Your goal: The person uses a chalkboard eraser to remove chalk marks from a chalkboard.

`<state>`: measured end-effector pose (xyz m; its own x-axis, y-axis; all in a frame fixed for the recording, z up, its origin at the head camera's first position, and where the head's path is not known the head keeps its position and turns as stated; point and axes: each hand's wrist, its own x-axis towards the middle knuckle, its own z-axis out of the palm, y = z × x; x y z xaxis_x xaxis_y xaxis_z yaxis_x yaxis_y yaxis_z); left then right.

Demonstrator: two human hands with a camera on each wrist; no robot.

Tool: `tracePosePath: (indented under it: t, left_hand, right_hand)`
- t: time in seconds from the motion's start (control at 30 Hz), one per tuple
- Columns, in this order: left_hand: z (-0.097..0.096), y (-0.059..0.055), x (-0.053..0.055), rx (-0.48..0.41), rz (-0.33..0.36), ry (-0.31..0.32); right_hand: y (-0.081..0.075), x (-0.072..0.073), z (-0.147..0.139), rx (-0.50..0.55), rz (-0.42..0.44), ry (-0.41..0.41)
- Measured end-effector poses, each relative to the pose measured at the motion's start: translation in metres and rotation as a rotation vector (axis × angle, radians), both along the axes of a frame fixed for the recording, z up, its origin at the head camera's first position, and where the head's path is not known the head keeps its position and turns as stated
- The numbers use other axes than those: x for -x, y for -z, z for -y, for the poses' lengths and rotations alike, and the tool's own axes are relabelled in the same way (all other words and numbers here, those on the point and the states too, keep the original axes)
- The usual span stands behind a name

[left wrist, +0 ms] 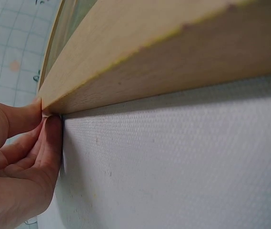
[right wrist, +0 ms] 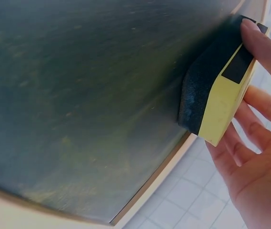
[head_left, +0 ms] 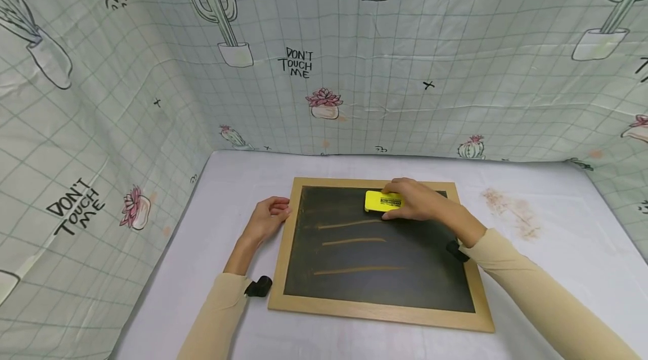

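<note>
A wood-framed chalkboard (head_left: 354, 287) lies flat on the white table, marked with several orange-brown chalk lines (head_left: 353, 241). My right hand (head_left: 412, 201) grips a yellow chalkboard eraser (head_left: 373, 201) near the board's top edge. In the right wrist view the dark felt side (right wrist: 195, 102) of the eraser faces the board, with the thumb on one long side and the fingers round the other. At the board's left edge, my left hand (head_left: 265, 219) holds the wooden frame (left wrist: 121, 86) between thumb and curled fingers, as the left wrist view shows.
A reddish-brown powdery smudge (head_left: 511, 211) marks the table to the right of the board. Grid-patterned cloth (head_left: 374, 67) with cactus drawings hangs behind the table and along the left side. Black wrist cameras (head_left: 259, 287) sit on both wrists.
</note>
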<state>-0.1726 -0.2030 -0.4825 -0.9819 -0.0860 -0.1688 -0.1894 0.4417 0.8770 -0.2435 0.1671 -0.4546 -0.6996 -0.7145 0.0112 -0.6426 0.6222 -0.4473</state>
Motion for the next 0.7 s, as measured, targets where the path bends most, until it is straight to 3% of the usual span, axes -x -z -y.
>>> tracePosePath:
  t: [0.2,0.7]
  left_hand:
    - [0.002,0.002,-0.001,-0.007,-0.027,0.016]
    - [0.001,0.002,0.000,-0.009,-0.021,0.011]
  right_hand:
    - [0.003,-0.005,-0.010,0.014,-0.025,0.023]
    - [0.003,-0.022,-0.035,0.042,-0.030,0.099]
